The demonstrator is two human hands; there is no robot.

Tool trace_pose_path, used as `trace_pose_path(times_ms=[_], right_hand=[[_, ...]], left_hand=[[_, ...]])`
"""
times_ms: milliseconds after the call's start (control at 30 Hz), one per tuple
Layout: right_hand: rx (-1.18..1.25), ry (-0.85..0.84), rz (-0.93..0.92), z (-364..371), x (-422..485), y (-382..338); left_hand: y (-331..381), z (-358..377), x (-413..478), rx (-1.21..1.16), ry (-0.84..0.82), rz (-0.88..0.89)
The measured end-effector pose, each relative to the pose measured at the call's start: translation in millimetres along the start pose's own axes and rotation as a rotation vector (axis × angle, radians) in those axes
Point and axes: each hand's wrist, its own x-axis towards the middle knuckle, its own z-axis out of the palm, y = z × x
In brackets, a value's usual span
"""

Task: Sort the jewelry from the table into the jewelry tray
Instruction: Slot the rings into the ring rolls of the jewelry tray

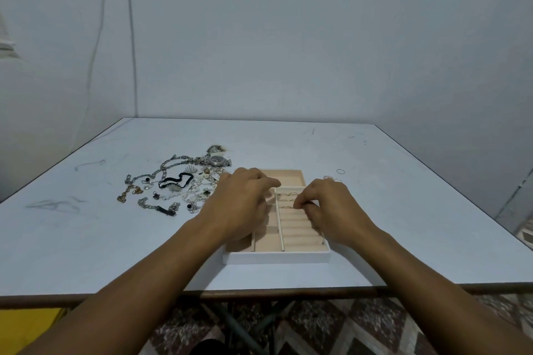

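**Both hands over the tray**

The jewelry tray point(277, 258) sits on the table point(418, 210) right in front of you. On its right side are soft rolls point(297, 226), and a few thin rings point(288, 195) sit in the far rows.

Your right hand point(331, 204) is on those rolls. Its fingertips are pinched close together, but I cannot tell if they hold a ring. Your left hand point(245, 202) is over the left side of the tray with bent fingers. I cannot tell if it holds anything.

The jewelry pile point(178, 184) of chains and a watch point(217, 160) lies just left of the tray. One loose ring point(340, 171) lies on the right.
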Motion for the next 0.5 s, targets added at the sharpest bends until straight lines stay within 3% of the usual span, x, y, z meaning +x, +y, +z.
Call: trace_pose_path(times_ms=[500], right_hand=[[-0.091, 0.028, -0.078, 5, -3, 11]], left_hand=[[4, 10, 22, 0.002, 0.007, 0.014]])
